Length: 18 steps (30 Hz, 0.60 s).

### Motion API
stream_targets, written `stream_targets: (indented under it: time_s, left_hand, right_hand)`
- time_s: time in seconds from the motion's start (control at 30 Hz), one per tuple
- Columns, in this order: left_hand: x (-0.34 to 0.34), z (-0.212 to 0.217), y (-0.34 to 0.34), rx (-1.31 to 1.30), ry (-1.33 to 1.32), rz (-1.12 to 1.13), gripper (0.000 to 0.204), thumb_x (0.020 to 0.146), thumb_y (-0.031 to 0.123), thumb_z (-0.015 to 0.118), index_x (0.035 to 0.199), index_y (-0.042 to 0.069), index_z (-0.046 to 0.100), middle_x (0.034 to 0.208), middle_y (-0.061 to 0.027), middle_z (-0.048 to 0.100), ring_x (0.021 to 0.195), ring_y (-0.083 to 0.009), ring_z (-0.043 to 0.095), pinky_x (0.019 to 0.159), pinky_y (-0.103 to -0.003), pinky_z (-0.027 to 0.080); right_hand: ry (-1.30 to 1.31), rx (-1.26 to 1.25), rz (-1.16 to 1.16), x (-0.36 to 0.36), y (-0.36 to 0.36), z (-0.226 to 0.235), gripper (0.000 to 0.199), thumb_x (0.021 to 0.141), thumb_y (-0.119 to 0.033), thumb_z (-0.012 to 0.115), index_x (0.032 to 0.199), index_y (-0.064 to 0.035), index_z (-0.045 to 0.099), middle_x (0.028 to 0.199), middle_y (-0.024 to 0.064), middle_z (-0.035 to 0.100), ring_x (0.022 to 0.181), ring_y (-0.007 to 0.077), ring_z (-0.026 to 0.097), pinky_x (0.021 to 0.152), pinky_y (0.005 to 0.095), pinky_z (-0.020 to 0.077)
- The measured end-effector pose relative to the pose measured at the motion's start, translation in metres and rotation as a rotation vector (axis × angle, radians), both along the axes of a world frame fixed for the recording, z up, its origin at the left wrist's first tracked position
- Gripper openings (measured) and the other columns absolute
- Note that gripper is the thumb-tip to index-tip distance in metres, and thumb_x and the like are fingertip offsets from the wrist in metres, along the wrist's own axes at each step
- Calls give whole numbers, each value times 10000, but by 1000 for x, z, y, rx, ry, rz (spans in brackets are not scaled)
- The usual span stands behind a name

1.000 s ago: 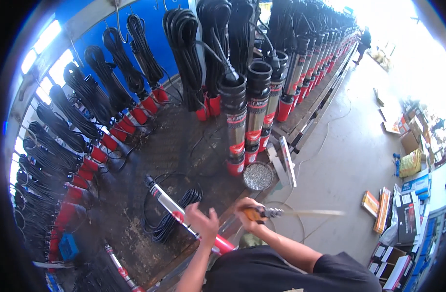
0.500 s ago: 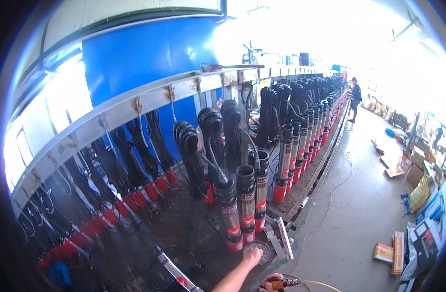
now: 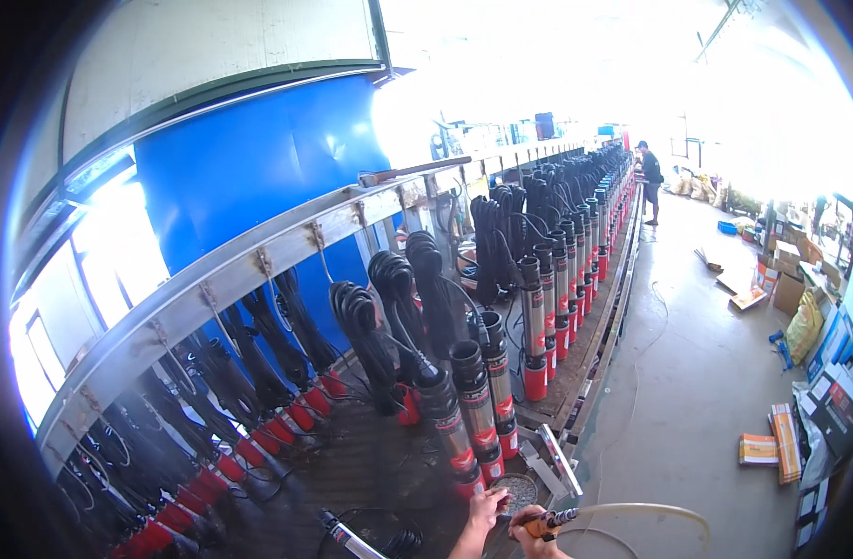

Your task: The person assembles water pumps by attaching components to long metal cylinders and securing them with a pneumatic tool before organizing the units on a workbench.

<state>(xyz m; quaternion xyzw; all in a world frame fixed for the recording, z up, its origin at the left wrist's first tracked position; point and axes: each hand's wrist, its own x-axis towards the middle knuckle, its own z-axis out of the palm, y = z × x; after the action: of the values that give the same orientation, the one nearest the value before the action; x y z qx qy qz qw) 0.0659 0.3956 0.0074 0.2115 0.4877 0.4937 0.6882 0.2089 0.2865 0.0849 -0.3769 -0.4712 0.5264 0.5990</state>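
Holding: we are gripping an orange-handled tool (image 3: 549,524) in our right hand (image 3: 529,533), low in the frame just right of centre, the grip closed round its handle.
Hose: a pale hose (image 3: 650,512) is running from the tool's right end and arcing toward the lower right of the frame.
Left hand: our left hand (image 3: 485,511) is reaching up beside the right one, its fingers half curled and touching the edge of a round mesh strainer (image 3: 517,488); we cannot tell whether that grip is closing on anything.
Strainer: it is lying just above both hands, at the foot of the nearest upright pump (image 3: 450,430).
Pumps: a long row of steel cylinders with red bands is standing upright and running from lower centre toward the upper right of the frame.
Cables: black coiled cables (image 3: 389,307) are hanging from a metal rail (image 3: 259,270) that is crossing the left half diagonally.
Lying pump: one slim pump (image 3: 347,538) is lying at the bottom edge, left of our hands.
Wall: a blue panel (image 3: 259,168) is standing behind the rail.
Floor: boxes (image 3: 771,447) are lying on the concrete at the right.
Other person: someone (image 3: 648,177) is standing far off at the upper right, by the row's end.
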Motion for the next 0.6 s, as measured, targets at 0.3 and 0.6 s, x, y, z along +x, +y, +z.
stream_targets:
  time_s: [0.3,0.6]
  left_hand:
    - [-84,29,-108,54,-803,111,96,948,102,668,957,7,665,804,-81,615,742,-196,563,681,-318,462]
    - [-95,104,-223,-32,-764,563,112,996,90,615,1053,-6,626,839,-55,571,664,-118,484,538,-217,393]
  right_hand:
    - [207,75,150,-38,8,36,191,840,23,633,1014,-38,583,884,80,643,761,141,627,682,273,522]
    - [564,5,380,-111,-25,72,228,852,67,566,1048,-44,527,946,117,606,780,195,637,714,334,542]
